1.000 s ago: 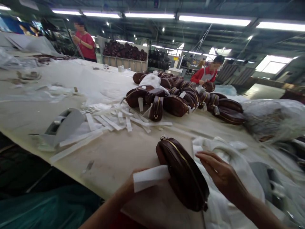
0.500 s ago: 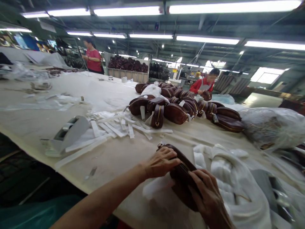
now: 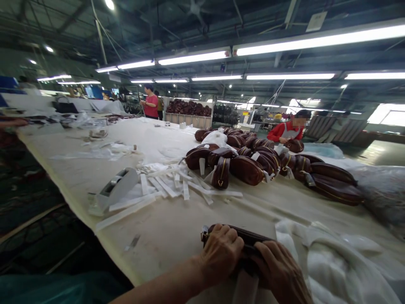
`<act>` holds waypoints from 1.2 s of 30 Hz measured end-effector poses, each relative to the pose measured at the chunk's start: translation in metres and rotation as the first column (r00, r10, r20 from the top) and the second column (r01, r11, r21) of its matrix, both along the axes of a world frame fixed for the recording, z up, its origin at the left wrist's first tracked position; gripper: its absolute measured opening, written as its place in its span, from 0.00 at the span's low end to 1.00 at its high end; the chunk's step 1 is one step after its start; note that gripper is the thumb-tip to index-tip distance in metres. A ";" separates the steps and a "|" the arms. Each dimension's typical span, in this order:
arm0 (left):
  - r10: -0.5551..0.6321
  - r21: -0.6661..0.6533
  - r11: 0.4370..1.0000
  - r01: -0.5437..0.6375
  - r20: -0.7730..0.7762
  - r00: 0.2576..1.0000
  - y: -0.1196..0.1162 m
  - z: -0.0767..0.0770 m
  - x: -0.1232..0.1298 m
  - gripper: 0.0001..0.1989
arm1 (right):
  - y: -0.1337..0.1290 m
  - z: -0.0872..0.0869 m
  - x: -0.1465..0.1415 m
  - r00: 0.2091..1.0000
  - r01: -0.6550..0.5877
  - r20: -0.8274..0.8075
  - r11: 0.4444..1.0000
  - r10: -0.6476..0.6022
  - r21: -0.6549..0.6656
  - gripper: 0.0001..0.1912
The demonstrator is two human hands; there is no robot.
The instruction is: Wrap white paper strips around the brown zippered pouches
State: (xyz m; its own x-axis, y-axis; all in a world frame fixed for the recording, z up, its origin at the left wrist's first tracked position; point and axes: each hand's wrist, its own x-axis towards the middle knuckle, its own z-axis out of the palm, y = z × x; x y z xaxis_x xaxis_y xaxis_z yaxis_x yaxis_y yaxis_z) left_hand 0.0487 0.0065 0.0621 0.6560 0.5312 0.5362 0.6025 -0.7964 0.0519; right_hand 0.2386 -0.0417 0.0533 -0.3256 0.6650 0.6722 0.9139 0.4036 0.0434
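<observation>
A dark brown leather bag [image 3: 249, 234] lies at the table's near edge, a metal ring and zip end showing at its left corner. My left hand [image 3: 221, 249] is closed over the bag's left part, fingers curled across its top edge. Gripping the right part, my right hand [image 3: 278, 266] has its fingers bent over the same edge. A white strip [image 3: 245, 287] hangs below the bag between the hands. Most of the bag's lower side is hidden by my hands.
A pile of finished brown bags [image 3: 247, 169] spreads across the table's middle. White paper strips [image 3: 167, 185] lie beside a grey tape dispenser [image 3: 117, 188]. White foam wrap [image 3: 335, 257] and a plastic sack [image 3: 384, 190] are at right. A person in red [image 3: 286, 131] handles a bag across the table.
The bag has turned from a steep slant to nearly level, and both hands have moved lower in view with it. My left fingers have curled more tightly over it. The camera view has shifted.
</observation>
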 end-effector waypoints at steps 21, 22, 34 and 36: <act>0.110 -0.314 0.934 -0.168 -0.191 0.975 0.032 0.029 0.005 0.17 | 0.025 0.017 0.016 0.990 0.070 -0.106 0.970 -0.097 -0.232 0.26; 0.106 -0.321 0.933 -0.160 -0.180 0.978 0.032 0.026 0.001 0.17 | 0.024 0.018 0.014 0.990 0.068 -0.106 0.969 -0.095 -0.236 0.27; 0.012 -0.258 0.964 -0.069 -0.217 0.976 0.016 0.034 -0.049 0.18 | 0.013 0.009 -0.039 0.997 0.026 -0.071 0.997 -0.031 -0.079 0.25; -0.051 -0.225 0.974 -0.007 -0.252 0.966 0.013 0.038 -0.041 0.18 | 0.013 0.005 -0.041 0.996 0.021 -0.087 0.996 -0.029 -0.090 0.26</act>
State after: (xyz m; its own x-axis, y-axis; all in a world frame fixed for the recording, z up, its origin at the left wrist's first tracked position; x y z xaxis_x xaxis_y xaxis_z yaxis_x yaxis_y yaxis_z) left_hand 0.0079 0.0194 0.0998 0.7680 0.6015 0.2198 0.6011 -0.7955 0.0766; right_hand 0.1977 -0.0290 0.0584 -0.2503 0.7303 0.6356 0.9224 0.3793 -0.0726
